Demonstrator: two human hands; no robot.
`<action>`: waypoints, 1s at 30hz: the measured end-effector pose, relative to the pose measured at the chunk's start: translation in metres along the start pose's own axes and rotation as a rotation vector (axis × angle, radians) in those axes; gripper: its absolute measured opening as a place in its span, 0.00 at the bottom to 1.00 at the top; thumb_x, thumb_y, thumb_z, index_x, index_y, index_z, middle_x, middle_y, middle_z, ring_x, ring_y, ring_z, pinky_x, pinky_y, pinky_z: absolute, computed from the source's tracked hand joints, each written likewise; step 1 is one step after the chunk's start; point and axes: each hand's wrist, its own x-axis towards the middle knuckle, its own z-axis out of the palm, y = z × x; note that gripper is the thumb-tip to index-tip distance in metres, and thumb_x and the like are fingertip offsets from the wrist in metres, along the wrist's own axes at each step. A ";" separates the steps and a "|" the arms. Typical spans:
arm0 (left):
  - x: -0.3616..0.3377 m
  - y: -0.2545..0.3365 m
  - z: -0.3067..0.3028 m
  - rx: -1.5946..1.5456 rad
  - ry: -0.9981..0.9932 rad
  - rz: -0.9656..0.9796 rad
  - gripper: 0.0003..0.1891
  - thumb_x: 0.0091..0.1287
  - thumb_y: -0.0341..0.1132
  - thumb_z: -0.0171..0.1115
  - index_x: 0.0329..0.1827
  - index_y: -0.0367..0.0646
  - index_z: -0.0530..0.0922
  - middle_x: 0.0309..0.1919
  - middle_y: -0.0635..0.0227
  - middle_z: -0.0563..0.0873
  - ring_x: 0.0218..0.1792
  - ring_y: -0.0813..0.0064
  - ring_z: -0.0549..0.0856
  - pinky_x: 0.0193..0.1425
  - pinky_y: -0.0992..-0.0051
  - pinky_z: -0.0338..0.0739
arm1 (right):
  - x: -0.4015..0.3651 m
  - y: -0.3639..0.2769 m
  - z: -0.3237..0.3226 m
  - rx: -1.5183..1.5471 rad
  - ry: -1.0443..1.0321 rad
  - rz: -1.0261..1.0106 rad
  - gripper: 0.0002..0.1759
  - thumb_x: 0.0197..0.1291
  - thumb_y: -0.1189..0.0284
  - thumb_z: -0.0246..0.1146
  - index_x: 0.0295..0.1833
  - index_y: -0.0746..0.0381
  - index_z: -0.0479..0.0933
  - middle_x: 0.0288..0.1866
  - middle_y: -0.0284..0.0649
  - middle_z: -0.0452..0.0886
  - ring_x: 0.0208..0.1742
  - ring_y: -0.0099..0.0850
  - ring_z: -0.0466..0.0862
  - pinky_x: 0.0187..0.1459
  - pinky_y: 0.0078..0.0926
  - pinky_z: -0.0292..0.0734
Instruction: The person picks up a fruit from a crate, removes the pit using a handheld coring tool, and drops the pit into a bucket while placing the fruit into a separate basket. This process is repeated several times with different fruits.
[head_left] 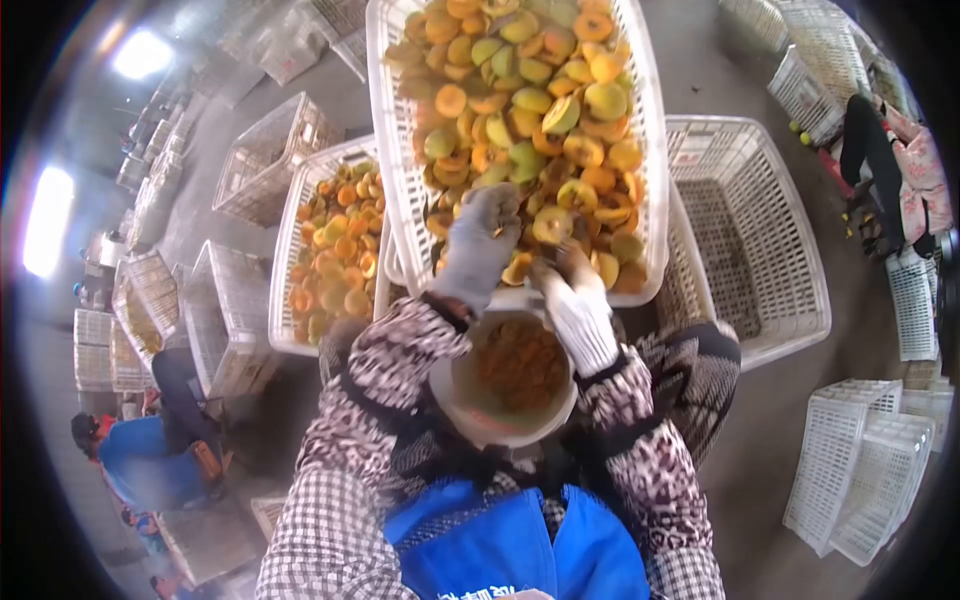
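Note:
A white plastic crate (655, 130) full of halved, yellow-orange apricots (520, 110) stands in front of me. My left hand (482, 240), in a grey glove, is over the crate's near side with its fingers curled in among the fruit. What it grips is hidden. My right hand (578, 305), in a white glove with darkened fingertips, reaches over the near rim. Its fingers are pinched together just below an apricot half (552, 225); I cannot see what is between them. Below both hands, a pale bucket (453, 405) between my knees contains small orange-brown pieces (520, 365).
A second crate of apricot halves (335, 250) is at my left. To my right stands a white crate (745, 230) with its slatted bottom showing. Stacked crates (860, 470) sit farther right. A seated person in blue (155, 460) is at left; another person (900, 170) is at far right.

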 end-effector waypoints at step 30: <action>-0.056 0.008 -0.046 -0.119 -0.160 -0.197 0.31 0.50 0.19 0.73 0.58 0.38 0.71 0.53 0.64 0.77 0.56 0.69 0.78 0.64 0.72 0.74 | -0.021 -0.018 0.024 0.058 -0.043 0.345 0.16 0.61 0.63 0.66 0.48 0.63 0.75 0.31 0.30 0.77 0.27 0.20 0.76 0.27 0.20 0.73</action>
